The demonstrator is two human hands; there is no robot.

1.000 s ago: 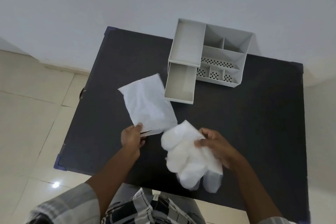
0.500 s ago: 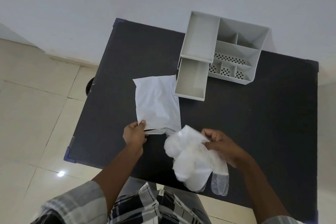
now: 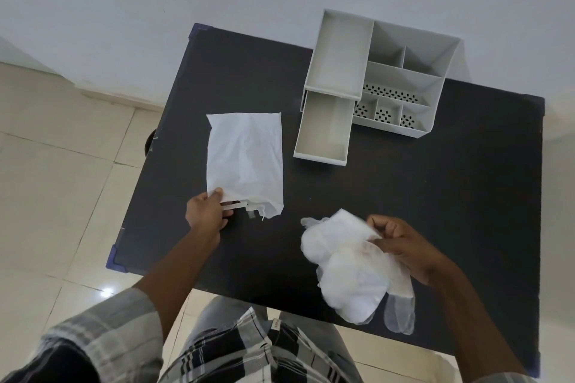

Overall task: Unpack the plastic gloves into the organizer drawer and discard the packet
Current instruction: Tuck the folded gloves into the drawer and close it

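Observation:
A white plastic packet (image 3: 245,162) lies flat on the black table (image 3: 435,196), and my left hand (image 3: 207,214) pinches its near open corner. To the right, my right hand (image 3: 401,249) grips a bundle of clear plastic gloves (image 3: 345,270) just above the table; loose glove fingers dangle past the near edge. The grey organizer (image 3: 389,78) stands at the far side, with its drawer (image 3: 323,130) pulled out toward me, nothing inside it.
The organizer stands against a white wall and has several open compartments, some with perforated floors. Tiled floor lies to the left of the table and beyond its near edge. Blue caps cover the table's left corners.
The gloves have come fully out of the packet and moved right with my right hand, leaving a gap. The packet now lies flatter and straighter on the table.

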